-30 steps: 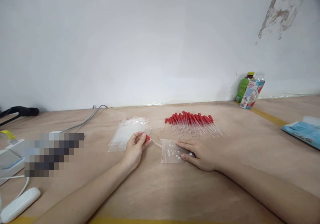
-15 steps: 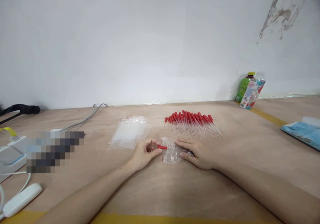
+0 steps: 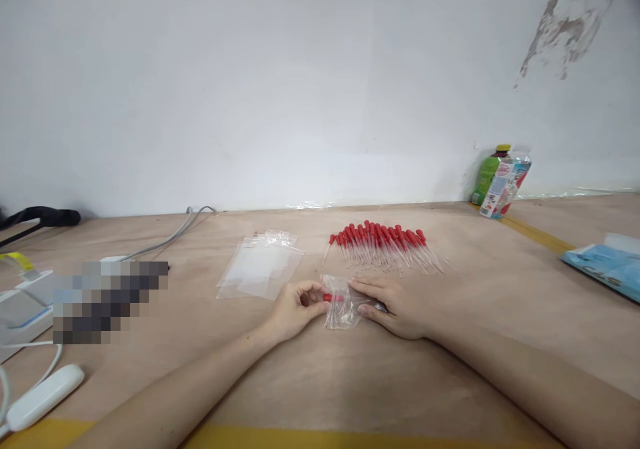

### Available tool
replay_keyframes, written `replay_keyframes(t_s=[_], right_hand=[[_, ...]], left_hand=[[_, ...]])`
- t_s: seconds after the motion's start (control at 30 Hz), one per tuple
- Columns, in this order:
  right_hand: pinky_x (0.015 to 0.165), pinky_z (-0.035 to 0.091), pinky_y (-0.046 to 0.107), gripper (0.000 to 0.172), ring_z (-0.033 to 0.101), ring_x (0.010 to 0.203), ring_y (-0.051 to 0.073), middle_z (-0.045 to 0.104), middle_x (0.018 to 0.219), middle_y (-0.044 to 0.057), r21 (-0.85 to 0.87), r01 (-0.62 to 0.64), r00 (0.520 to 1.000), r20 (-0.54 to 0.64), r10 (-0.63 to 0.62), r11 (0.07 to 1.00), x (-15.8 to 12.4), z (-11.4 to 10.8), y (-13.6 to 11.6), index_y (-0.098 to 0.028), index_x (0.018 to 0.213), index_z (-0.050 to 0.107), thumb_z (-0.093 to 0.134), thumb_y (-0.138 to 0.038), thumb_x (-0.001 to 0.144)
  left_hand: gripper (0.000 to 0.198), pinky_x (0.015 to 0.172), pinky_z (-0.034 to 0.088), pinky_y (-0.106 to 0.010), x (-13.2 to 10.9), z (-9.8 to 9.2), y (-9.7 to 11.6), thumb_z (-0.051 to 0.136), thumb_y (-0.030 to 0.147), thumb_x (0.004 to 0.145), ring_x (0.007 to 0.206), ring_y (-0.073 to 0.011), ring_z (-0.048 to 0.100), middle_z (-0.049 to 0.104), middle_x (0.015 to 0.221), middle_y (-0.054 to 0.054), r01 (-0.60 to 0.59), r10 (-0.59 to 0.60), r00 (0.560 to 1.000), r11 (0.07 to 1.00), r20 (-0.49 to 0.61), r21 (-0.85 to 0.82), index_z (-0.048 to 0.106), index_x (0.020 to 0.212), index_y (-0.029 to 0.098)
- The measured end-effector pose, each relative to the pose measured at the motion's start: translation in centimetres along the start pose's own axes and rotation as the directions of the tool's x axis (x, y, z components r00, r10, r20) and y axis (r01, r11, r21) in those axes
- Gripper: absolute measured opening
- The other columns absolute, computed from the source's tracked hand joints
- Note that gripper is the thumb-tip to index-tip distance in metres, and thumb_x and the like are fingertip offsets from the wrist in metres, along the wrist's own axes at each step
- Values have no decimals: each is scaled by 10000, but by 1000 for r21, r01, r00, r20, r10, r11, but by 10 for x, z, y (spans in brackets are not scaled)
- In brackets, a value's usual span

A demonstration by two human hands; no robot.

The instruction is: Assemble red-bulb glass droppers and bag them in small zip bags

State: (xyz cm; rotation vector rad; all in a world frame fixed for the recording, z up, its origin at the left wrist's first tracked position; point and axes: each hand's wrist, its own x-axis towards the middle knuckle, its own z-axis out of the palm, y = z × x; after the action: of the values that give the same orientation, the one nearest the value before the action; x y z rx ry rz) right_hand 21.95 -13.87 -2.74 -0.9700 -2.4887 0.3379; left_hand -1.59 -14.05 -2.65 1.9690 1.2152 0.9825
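Between my hands lies a small clear plastic bag [image 3: 345, 317], crinkled, with its mouth toward the left. My left hand [image 3: 296, 309] pinches the end of a dropper's red bulb [image 3: 334, 297]; most of the bulb is inside the bag. On the bag's right part, my right hand [image 3: 395, 305] holds the film between thumb and fingers. The dropper's thin tube is partly hidden by film and fingers. Behind my right hand is a row of droppers [image 3: 377, 239] with red bulbs and clear tubes. A stack of flat clear bags [image 3: 260, 265] rests beyond my left hand.
At the left are a power strip [image 3: 30, 315], a grey cable [image 3: 170, 239], a white plug-like device [image 3: 45, 395] and a blurred-out patch. Two bottles [image 3: 500, 182] stand by the wall at the right. A blue packet [image 3: 605, 269] lies at the right edge.
My left hand has moved slightly right, and the red bulb has slid deeper into the bag. My right hand stays nearly where it was, still on the bag.
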Motion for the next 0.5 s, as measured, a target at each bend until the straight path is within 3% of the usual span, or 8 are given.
replay_keyframes(t_s=[0.2, 0.37, 0.5], right_hand=[[985, 320, 394, 540, 402, 1166, 214, 445, 1278, 80, 32, -2, 1000, 17, 1, 999, 1, -1, -2, -172, 1273, 400, 385, -478, 828], [998, 294, 422, 679, 354, 1202, 254, 384, 1321, 91, 85, -30, 997, 67, 24, 996, -4, -15, 0, -174, 1294, 368, 487, -550, 740], [995, 292, 436, 687, 365, 1194, 263, 396, 1313, 88, 96, -41, 995, 98, 31, 995, -8, -19, 4, -186, 1293, 369, 503, -551, 727]], left_hand=[[250, 533, 392, -223, 0, 1, 1, 539, 315, 755, 567, -122, 508, 648, 723, -29, -55, 45, 992, 995, 117, 82, 670, 920, 179], [367, 605, 429, -243, 2, -5, -7, 563, 335, 744, 656, -147, 560, 670, 857, -67, 3, -2, 994, 1000, 106, -5, 600, 1053, 139], [308, 575, 400, -218, 3, -10, -6, 512, 357, 782, 655, -138, 545, 660, 817, -41, -8, -1, 986, 999, 169, 52, 645, 975, 158]])
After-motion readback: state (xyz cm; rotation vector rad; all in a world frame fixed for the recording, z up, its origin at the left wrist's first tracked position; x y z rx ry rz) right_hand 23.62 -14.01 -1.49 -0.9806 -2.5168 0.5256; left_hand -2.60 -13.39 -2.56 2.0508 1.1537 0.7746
